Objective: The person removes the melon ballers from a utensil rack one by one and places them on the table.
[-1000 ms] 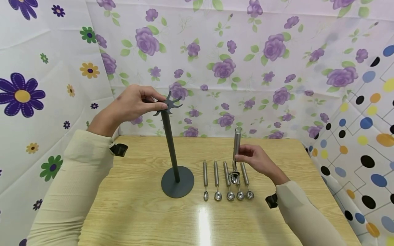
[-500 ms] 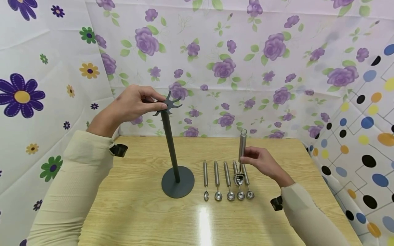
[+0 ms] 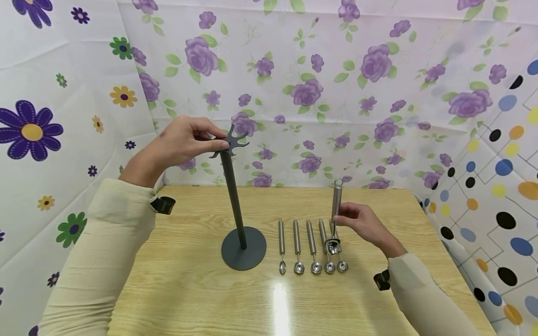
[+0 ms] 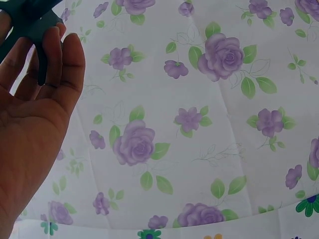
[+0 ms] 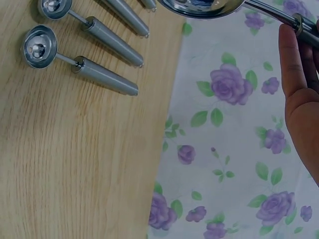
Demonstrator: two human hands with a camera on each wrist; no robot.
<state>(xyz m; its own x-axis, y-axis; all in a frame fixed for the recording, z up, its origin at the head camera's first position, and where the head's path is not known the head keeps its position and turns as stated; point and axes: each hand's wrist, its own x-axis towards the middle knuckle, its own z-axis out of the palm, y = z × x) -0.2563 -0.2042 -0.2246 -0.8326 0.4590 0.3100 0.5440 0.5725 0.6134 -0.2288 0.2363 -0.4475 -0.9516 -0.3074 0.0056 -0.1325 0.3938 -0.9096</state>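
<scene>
My left hand (image 3: pixel 180 140) pinches the hooked top of a dark grey utensil stand (image 3: pixel 233 200), its thumb and fingers on the prongs. In the left wrist view the prongs (image 4: pixel 42 47) show among the fingers. My right hand (image 3: pixel 362 225) holds a metal scoop (image 3: pixel 337 198) upright by the lower handle, with its ring at the top and its bowl down. That bowl hangs over the right end of a row of several smaller metal scoops (image 3: pixel 311 238) lying on the table. The right wrist view shows the bowl (image 5: pixel 204 7) at the top edge, partly cut off.
The stand's round base (image 3: pixel 244 261) rests on the wooden table (image 3: pixel 201 298), left of the row of scoops. Flowered cloth (image 3: pixel 269 84) hangs behind the table, and a dotted cloth (image 3: pixel 500 210) hangs at the right.
My right hand has moved a little to the right and slightly down with the scoop, from above the row's middle to its right end. The left hand and stand stay put.
</scene>
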